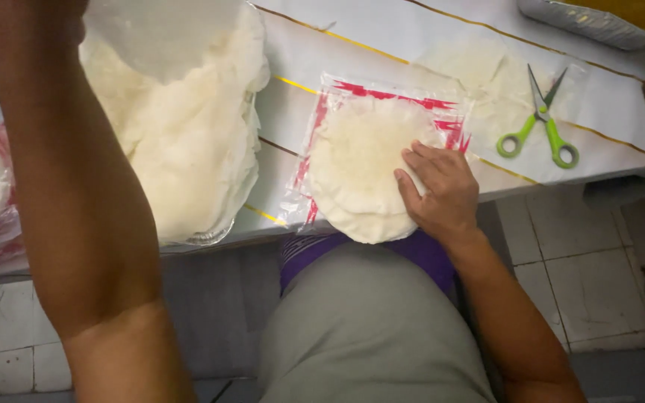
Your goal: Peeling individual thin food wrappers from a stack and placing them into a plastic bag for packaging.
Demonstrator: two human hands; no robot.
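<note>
Rising closest to the lens, the left forearm is lifting one thin white wafer sheet [162, 33] at the top edge; its grip is cut off by the frame, so I cannot tell how it is closing. Beneath it, one big heap of pale wafers [188, 142] is filling a tray. One small round stack of wafers [356, 172] is lying on a clear bag with red print [382, 93] at the tabletop [412, 37] edge, the right hand [438, 190] pressing flat, fingers spread, on its right side. One pair of green-handled scissors [543, 123] is lying farther right. Grey floor tiles [599, 269] are showing below.
</note>
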